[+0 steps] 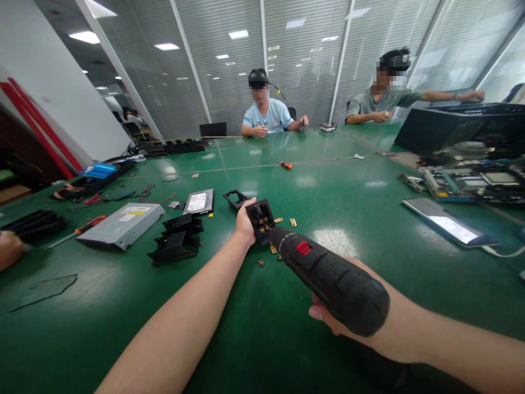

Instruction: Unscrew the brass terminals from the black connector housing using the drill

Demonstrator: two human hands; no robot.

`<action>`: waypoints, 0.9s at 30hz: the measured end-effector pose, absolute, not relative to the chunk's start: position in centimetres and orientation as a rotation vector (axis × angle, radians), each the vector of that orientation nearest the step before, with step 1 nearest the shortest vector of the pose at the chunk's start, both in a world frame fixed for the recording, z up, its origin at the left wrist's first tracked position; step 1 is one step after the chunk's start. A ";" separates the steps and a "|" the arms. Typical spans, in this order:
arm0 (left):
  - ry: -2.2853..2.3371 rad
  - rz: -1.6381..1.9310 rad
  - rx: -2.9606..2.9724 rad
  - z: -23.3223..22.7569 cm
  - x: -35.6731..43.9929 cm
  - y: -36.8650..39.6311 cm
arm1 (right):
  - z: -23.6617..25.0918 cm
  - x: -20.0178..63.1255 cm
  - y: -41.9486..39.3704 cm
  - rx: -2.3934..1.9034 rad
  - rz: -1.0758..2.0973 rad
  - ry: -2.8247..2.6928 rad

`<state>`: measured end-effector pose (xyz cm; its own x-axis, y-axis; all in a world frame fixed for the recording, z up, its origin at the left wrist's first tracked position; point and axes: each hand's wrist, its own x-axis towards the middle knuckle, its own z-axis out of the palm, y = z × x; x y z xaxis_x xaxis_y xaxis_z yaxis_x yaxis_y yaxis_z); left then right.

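Note:
My left hand (245, 223) grips a black plastic socket housing (262, 214) with brass parts inside, its open side turned toward me. In my right hand (328, 317) is a black cordless drill (328, 273) with a red switch on top. The drill's nose points at the housing's lower right edge; whether the bit touches anything inside is hidden. Small brass plates (293, 222) and brass screws (261, 263) lie on the green table around the housing. Just behind my left hand sits a black plastic frame (235, 198).
Left of my arm lie black plastic housings (176, 249), a hard drive (199, 201), a grey metal optical drive (123, 224) and a screwdriver (91, 223). A phone (447, 221) and circuit boards (463, 180) are at right. Two people (268, 115) sit opposite; another person's hand (10, 249) shows at far left.

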<state>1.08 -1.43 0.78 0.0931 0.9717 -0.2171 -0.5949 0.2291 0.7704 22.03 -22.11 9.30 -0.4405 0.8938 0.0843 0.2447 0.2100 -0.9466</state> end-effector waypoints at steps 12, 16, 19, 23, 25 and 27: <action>0.820 1.264 0.591 0.6 1.0 -1.2 | 9.1 22.1 -22.0 -1.036 1.252 -1.826; 0.825 1.259 0.600 0.5 0.9 -1.2 | 9.0 22.2 -21.9 -1.033 1.281 -1.805; 0.826 1.264 0.587 0.5 0.8 -1.1 | 8.9 22.2 -21.9 -1.031 1.263 -1.818; 0.826 1.261 0.579 0.5 0.8 -1.1 | 8.9 22.1 -22.0 -1.014 1.274 -1.785; 0.826 1.258 0.591 0.5 0.9 -1.2 | 9.0 22.1 -22.0 -1.013 1.276 -1.788; 0.823 1.255 0.598 0.5 0.9 -1.2 | 8.9 22.1 -21.9 -1.019 1.260 -1.804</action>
<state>0.87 -1.20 0.48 0.0985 0.9730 -0.2088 -0.5789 0.2267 0.7832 22.12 -21.92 8.95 -0.4441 0.8898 0.1053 0.2070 0.2162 -0.9542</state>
